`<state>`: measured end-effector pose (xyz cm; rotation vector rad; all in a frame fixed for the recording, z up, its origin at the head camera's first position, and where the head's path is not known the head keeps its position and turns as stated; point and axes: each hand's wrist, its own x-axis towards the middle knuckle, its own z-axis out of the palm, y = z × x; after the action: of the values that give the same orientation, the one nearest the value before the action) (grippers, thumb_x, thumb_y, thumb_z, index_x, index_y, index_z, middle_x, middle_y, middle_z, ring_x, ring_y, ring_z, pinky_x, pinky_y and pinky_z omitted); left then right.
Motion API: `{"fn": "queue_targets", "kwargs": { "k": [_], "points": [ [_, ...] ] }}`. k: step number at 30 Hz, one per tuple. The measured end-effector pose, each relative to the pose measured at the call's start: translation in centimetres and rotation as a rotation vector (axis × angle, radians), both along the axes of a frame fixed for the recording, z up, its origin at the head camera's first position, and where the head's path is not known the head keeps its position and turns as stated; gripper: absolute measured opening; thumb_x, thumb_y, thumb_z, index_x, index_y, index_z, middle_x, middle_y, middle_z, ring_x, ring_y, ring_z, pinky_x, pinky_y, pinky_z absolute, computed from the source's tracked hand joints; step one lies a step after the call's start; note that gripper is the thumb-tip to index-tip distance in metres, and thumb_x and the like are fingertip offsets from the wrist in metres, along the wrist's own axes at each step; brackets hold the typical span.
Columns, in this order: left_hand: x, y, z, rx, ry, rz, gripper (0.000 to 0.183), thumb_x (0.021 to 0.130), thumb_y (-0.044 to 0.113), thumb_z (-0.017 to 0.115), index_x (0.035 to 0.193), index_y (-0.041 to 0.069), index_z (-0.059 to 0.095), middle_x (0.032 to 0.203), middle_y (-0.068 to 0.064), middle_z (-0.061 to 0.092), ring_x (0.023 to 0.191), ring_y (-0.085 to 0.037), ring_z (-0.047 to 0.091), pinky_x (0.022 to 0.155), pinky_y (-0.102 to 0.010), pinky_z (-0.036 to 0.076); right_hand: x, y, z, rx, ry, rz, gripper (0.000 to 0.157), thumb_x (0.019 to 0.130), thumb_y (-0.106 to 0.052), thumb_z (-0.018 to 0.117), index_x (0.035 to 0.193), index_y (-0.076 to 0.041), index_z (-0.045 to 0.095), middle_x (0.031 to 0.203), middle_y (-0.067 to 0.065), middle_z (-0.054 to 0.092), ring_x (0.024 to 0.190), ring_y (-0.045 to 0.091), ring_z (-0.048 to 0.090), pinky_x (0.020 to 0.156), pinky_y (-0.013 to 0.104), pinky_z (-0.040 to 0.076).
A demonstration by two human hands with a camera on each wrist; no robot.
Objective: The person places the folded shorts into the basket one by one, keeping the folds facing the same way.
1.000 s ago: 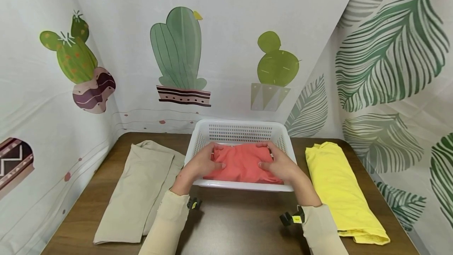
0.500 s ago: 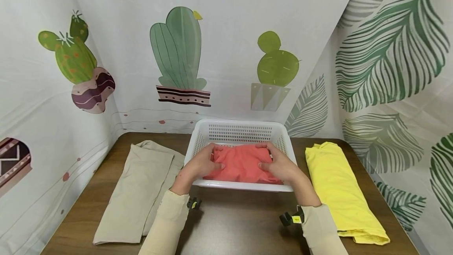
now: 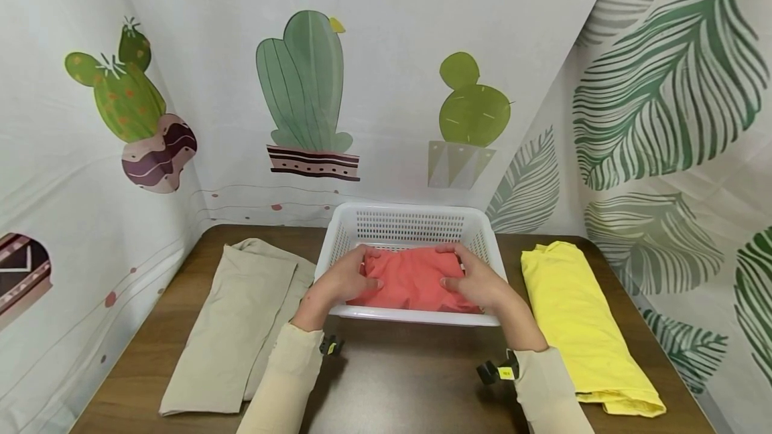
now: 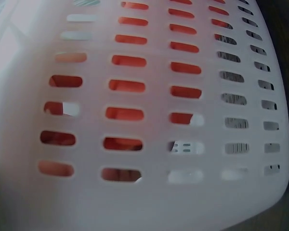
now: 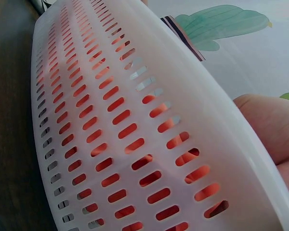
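A folded coral-red garment [image 3: 416,280] lies inside the white perforated basket [image 3: 416,315], near its front wall. My left hand [image 3: 345,278] holds the garment's left side, thumb on top and fingers reaching over the far corner. On the other side, my right hand [image 3: 478,280] grips it the same way, beside a small white tag. Red cloth shows through the slots of the basket wall [image 4: 197,207] in the left wrist view. From the right wrist, part of my right hand [image 5: 274,132] appears past the basket's rim [image 5: 216,101]. The fingertips are partly hidden by the cloth.
To the left, a folded beige garment [image 3: 232,333] lies on the brown wooden table [image 3: 398,380]. A folded yellow garment [image 3: 585,327] lies on the right. Behind the basket hangs a white curtain [image 3: 392,86] printed with cacti and leaves.
The red garment's far edge has settled slightly lower in the basket. Both hands keep nearly the same position on it.
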<state>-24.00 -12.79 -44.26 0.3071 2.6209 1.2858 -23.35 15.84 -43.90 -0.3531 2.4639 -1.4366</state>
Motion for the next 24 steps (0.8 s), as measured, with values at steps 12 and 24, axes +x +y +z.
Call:
{"fn": "queue_targets", "kwargs": {
  "k": [12,24],
  "points": [
    [-0.09,0.07,-0.11,-0.046,0.008,-0.015,0.053,0.083,0.012,0.080,0.131,0.007,0.056,0.100,-0.005,0.059,0.093,-0.023,0.054,0.083,-0.037,0.047,-0.04,0.00,0.02,0.023,0.022,0.008,0.056,0.091,-0.006,0.066,0.141,-0.021,0.045,0.132,0.013,0.049,0.086,0.028,0.052,0.062,0.039,0.050],
    [-0.13,0.20,-0.24,-0.091,-0.014,0.008,0.053,0.083,0.012,0.080,0.130,0.006,0.057,0.097,-0.006,0.058,0.090,-0.023,0.054,0.079,-0.037,0.046,0.02,-0.09,-0.08,0.000,-0.012,0.012,0.057,0.091,-0.004,0.065,0.142,-0.021,0.045,0.135,0.013,0.047,0.087,0.028,0.054,0.059,0.036,0.052]
  ]
}}
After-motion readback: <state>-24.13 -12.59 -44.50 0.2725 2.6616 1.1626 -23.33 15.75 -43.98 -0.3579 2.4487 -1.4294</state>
